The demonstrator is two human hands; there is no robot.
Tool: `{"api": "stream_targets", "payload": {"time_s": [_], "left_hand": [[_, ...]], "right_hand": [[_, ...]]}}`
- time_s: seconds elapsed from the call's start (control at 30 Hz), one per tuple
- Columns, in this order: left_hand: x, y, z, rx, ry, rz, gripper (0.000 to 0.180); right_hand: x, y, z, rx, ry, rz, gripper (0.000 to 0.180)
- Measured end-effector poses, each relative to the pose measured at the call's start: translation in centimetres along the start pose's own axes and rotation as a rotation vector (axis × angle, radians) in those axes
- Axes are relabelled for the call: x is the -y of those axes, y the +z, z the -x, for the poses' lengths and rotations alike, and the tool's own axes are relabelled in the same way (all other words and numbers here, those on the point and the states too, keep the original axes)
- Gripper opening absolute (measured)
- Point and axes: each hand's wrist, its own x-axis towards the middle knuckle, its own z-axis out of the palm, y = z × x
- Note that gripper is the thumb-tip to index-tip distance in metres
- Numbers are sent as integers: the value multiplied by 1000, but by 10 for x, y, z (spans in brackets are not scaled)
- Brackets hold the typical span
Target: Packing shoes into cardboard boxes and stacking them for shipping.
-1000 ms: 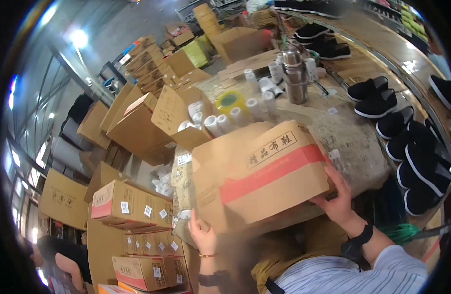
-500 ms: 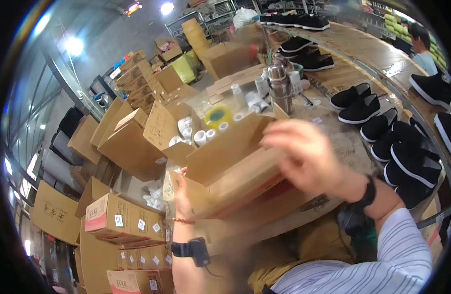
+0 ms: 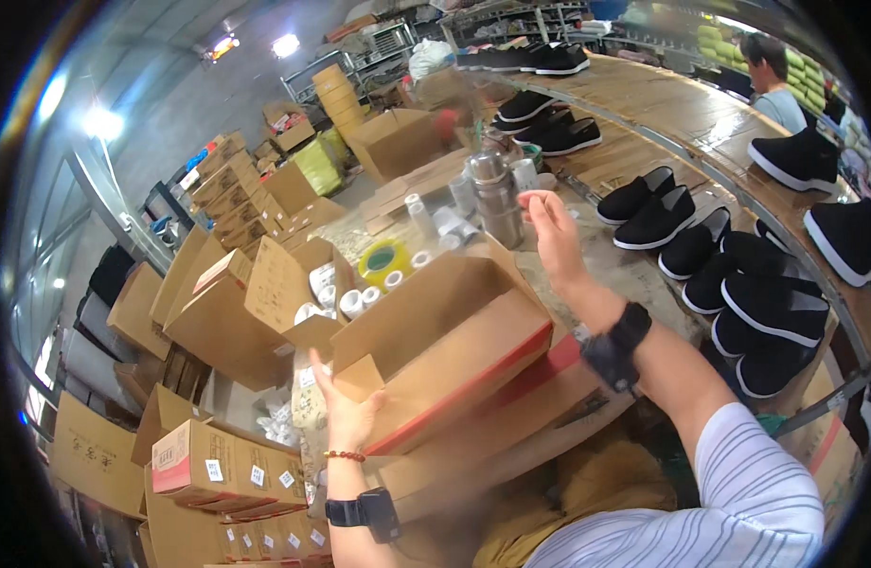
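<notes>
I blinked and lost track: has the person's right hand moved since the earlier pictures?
Yes. Judged against the steel flask on the table, the right hand has moved away from the person, ending up close beside the flask's right.

There were two hands [image 3: 559, 241], two black wristbands [image 3: 381, 516], one bead bracelet [image 3: 345, 455], one carton [image 3: 478, 355] at the left hand [image 3: 350, 414], one yellow tape roll [image 3: 367, 268] and one steel flask [image 3: 495, 204].

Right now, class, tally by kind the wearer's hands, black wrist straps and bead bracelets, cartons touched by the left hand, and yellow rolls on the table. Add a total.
Hands (left hand, right hand): 2
Black wrist straps: 2
Bead bracelet: 1
Carton touched by the left hand: 1
Yellow roll: 1
Total: 7
</notes>
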Motion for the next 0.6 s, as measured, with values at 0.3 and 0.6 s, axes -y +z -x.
{"api": "stream_targets", "payload": {"time_s": [0.3, 0.6], "left_hand": [[-14, -12, 9, -23, 252, -264, 51], [-58, -30, 32, -217, 350, -433, 56]], "right_hand": [[0, 3, 35, 910, -103, 513, 68], [8, -4, 53, 529, -230, 474, 43]]}}
